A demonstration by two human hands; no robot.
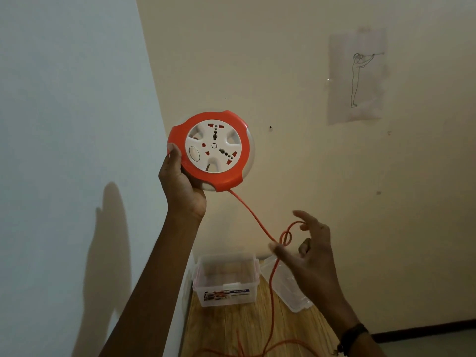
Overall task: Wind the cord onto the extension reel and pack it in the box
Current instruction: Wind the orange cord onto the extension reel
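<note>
The left hand [181,186] is raised on a nearly straight forearm and grips the extension reel [211,150] by its rim at about 7 o'clock, thumb over the orange ring and fingers curled behind. The reel's socket face is turned toward the camera.

The orange cord [257,225] leaves the reel at 6 o'clock and runs taut toward 4 o'clock, its long axis slanting down to the right hand. Below it, at 6 o'clock from the reel, the clear plastic box [251,279] stands open on the wooden table [231,331], still without the reel.

The right hand [313,256] is much the nearer to the loose cord. It is held palm-left with the fingers spread and only lightly bent. The cord makes a small loop [286,238] hooked over the forefinger and crosses by the thumb, and I see no firm pinch. From there the slack falls toward 6 o'clock across the table.

The winding looks barely under way. The next turn depends on the right hand leading that loop back toward 10 o'clock, to the reel's rim.

The box's lid [286,287] lies tilted at 3 o'clock from the box.
</note>
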